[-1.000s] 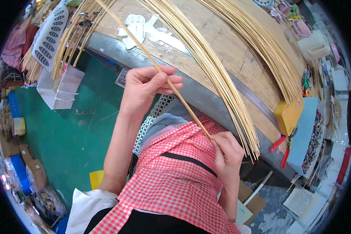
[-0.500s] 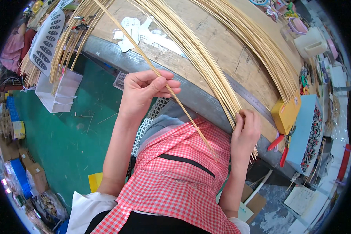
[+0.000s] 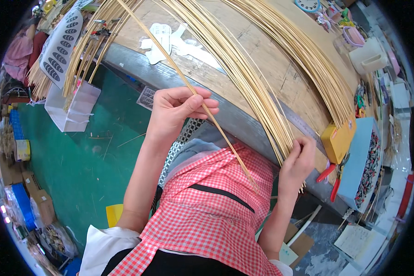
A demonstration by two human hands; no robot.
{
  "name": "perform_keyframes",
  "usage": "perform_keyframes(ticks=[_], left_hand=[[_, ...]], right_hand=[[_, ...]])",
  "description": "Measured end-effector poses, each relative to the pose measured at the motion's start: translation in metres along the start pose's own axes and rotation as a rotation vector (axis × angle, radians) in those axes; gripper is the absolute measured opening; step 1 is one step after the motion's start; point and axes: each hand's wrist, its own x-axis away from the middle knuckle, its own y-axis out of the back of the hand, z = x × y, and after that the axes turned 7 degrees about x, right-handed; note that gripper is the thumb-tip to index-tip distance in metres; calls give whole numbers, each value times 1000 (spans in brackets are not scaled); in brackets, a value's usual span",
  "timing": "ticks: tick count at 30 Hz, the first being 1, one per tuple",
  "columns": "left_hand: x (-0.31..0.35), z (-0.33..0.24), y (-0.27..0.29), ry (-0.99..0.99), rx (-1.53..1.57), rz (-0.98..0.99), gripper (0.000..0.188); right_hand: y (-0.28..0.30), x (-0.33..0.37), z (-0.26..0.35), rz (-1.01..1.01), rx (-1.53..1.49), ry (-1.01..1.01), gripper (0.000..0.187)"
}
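My left hand pinches a few thin tan sticks, like bamboo or cane, lying close together. They slant from the upper left down across the red checked apron. The middle bundle of long, thin sticks curves over the workbench, its near ends past the bench edge. At those ends my right hand has thumb and fingers closed on a single stick, which bows away from the bundle's right side. The fingers partly hide the bundle's ends.
Another stick bundle lies farther right, near a yellow box, red-handled pliers and a blue bin of small pieces. White paper cutouts lie on the bench. More sticks overhang at left above a white container.
My right hand has moved slightly right and toward me, and one stick now stands apart from the middle bundle. My left hand keeps its pinch, shifted slightly right.
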Motion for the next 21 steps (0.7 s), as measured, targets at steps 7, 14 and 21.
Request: perform_keyframes(ticks=[7, 14, 21], left_hand=[[0, 5, -2, 14, 13, -6, 20], [3, 5, -4, -51, 146, -6, 24], [3, -4, 0, -80, 116, -25, 25]], right_hand=[[17, 25, 8, -223, -41, 30, 8], [19, 50, 25, -57, -245, 283, 16], [20, 59, 23, -53, -239, 278, 23]])
